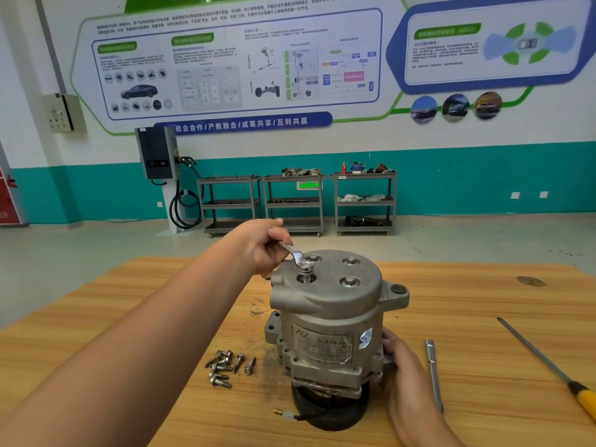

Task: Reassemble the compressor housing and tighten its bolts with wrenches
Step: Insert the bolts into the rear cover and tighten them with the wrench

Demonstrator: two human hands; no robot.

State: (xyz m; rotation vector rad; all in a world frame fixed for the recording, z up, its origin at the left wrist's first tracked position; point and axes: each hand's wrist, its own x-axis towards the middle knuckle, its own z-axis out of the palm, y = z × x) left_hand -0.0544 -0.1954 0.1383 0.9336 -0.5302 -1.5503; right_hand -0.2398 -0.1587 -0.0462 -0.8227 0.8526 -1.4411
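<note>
- Right, far left, the left hand (261,246) reaches in over the wooden table (161,301), fingers curled tight round the handle of a small silver wrench (292,251).
- Down on the table, a heap of loose bolts (224,367) lies just left of the unit's base.
- The wrench's ring end sits on a raised bolt (305,269), which stands proud of its hole in the top cover.
- Centre stage, the compressor housing (325,317) stands upright on its black pulley (329,411), in the middle of the table.
- Two more bolts, one at (351,261) and one at (349,281), sit low in the cover, right of the raised one.
- The right hand (403,366) grips the housing's lower right side, thumb up against the body.
- Just beside that hand lies a slim steel bar (432,369).
- Further right, well apart, lies a long file (548,366) with a yellow handle.
</note>
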